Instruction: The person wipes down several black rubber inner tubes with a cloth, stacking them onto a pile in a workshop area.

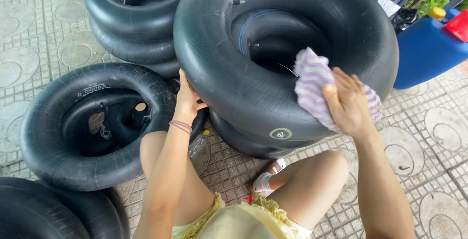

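left hand (186, 97) gripping, right hand (347, 102) pressing flat

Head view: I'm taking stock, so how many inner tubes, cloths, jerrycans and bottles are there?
Black inner tubes: 8, as far as the partly hidden stacks show
Striped cloth: 1
Blue jerrycan: 1
Clear bottle: 1
Total: 11

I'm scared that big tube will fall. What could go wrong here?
1. The tube stands tilted on another tube, steadied only by the left hand at its edge. It might roll or tip toward the knees.
2. The right hand presses a striped cloth near the hole, where a thin metal valve pokes out. It could snag the cloth or scratch fingers.
3. A plastic bottle lies underfoot and might cause a slip.
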